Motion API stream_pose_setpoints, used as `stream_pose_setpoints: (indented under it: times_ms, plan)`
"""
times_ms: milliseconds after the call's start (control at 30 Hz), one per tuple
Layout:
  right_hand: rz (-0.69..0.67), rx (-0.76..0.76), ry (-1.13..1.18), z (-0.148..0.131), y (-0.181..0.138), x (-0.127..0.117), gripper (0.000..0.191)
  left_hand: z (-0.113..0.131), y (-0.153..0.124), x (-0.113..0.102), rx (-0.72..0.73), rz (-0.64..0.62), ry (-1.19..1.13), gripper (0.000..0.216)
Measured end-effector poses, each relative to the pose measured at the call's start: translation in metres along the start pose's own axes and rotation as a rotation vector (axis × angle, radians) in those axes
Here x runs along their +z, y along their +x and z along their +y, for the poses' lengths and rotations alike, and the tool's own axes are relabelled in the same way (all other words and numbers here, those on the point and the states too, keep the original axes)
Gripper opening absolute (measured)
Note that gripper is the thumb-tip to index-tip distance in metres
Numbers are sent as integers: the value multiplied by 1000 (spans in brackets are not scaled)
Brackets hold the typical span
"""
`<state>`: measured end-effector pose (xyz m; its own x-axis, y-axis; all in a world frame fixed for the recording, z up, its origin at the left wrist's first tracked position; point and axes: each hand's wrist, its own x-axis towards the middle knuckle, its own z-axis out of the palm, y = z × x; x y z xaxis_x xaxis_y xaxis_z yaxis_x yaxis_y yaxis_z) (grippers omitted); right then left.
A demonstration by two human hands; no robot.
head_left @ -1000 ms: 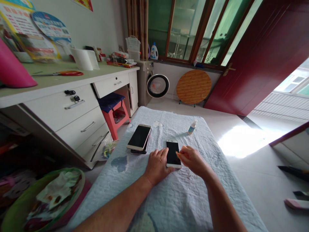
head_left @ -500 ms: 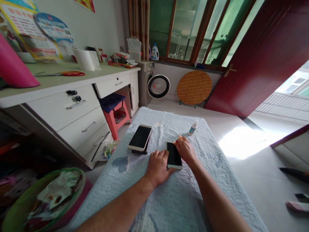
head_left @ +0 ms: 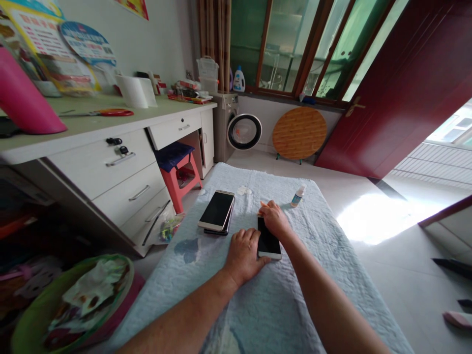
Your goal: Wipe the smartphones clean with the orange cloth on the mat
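Observation:
A white-framed smartphone with a dark screen lies flat on the cloth-covered table. My left hand grips its lower left corner, fingers along the left side and thumb at the bottom edge. Over the phone's top end, my right hand is closed on a small orange cloth, of which only a bit shows. Left of them, a gold-framed smartphone rests on top of another dark phone. A small spray bottle with a blue label stands beyond my right hand.
A light blue quilted cover spreads over the table. To the left are a white desk, a pink stool and a green waste basket. Behind stand a washing machine with its door open and a round wooden tabletop.
My right hand has slid left across the phone's top end with the orange cloth, covering its upper edge. My left hand keeps its place on the phone. The view has shifted slightly.

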<state>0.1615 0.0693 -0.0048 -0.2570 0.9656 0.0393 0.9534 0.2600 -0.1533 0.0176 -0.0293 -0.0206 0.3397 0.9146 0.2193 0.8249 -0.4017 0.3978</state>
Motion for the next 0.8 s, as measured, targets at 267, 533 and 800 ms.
stream_pose_setpoints:
  times_ms: [267,533,800]
  plan:
    - [-32,-90,-35,1,1,-8,34,2,1,-3,-2,-2,-9,62]
    - [-93,-167,-112,-5,-1,-17,29,2,-1,0,2,3,6,60]
    - [-110,-245,-173,-14,-1,-21,30,3,-1,2,3,0,47,56]
